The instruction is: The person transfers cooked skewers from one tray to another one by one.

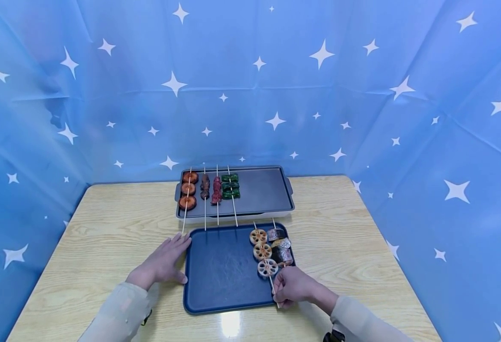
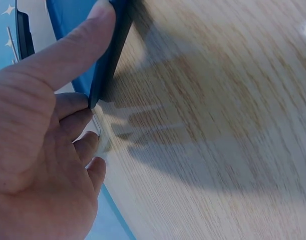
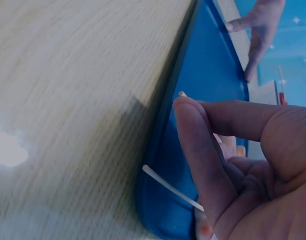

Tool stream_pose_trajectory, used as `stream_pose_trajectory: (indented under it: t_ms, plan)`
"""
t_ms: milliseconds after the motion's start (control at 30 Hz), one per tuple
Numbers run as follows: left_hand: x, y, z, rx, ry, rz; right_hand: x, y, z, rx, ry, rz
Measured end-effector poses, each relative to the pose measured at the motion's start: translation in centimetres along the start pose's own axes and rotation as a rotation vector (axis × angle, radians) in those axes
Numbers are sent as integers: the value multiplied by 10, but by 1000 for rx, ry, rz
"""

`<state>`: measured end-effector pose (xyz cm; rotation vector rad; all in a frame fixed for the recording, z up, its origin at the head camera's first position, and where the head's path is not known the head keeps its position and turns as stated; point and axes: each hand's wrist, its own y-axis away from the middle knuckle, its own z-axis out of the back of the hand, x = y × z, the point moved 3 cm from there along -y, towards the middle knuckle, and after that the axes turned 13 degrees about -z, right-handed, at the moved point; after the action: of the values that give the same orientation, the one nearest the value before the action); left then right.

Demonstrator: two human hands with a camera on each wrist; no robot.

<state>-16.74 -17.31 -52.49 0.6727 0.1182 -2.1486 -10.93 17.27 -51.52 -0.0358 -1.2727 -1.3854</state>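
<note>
Near the front right corner of the blue tray point(image 1: 222, 275), my right hand point(image 1: 296, 286) pinches the bare stick of a lotus root skewer point(image 1: 262, 251) between thumb and forefinger. The stick's tip point(image 3: 182, 94) pokes out past the fingertips in the right wrist view. Beside it on the tray lies a skewer of dark-skinned chunks point(image 1: 281, 254), perhaps fish; its own stick point(image 3: 170, 186) runs below my fingers. My left hand point(image 1: 164, 261) rests at the tray's left edge, fingers extended and thumb point(image 2: 87, 37) against the rim.
Behind the tray stands a griddle point(image 1: 260, 190). On its left half lie a mushroom-like round-slice skewer point(image 1: 188, 189), a brown meat skewer point(image 1: 205, 185), a red meat skewer point(image 1: 216, 191) and a green vegetable skewer point(image 1: 231, 186). Several sticks overhang its front edge. A starry blue curtain point(image 1: 233, 71) surrounds the table point(image 1: 105, 228).
</note>
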Motion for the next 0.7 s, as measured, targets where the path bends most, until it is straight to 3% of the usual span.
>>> stream_pose_trajectory:
  t_ms: [467, 700]
  plan:
    - [0, 0, 0, 6, -13, 15, 1, -6, -9, -44, -30, -32]
    - [-3, 1, 1, -7, -19, -17, -1, -9, -8, -53, -7, -62]
